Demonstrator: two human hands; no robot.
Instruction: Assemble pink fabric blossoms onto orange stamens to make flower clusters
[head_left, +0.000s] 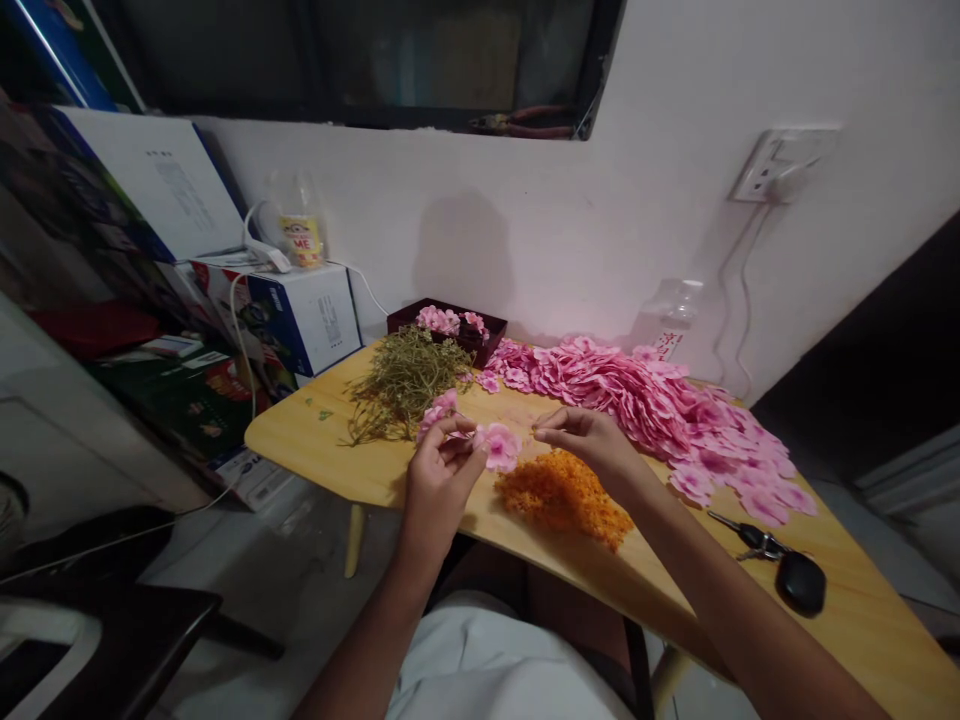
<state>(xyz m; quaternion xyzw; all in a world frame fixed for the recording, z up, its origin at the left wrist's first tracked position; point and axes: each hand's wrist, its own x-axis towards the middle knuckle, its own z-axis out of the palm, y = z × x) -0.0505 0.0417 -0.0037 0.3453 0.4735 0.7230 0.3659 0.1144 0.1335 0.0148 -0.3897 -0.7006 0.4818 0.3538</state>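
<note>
while left hand (pixel 435 478) pinches pink flower (pixel 500 446), right hand (pixel 589 437) near table edge (pixel 360 492).

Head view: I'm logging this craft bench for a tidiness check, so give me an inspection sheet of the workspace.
Surface: wooden table, bare along the near right edge.
Job's things: pink flower held over the table; pink petal pile; orange bits pile; green stem heap; dark tray with finished flowers.
Clutter: keys with fob; clear bottle by the wall.
Grippers: left hand holds the flower; right hand pinches beside it, contents too small to tell.
Cables: white cable over the boxes; wall socket lead.
Surroundings: stacked boxes on the left; pliers on the window ledge.
</note>
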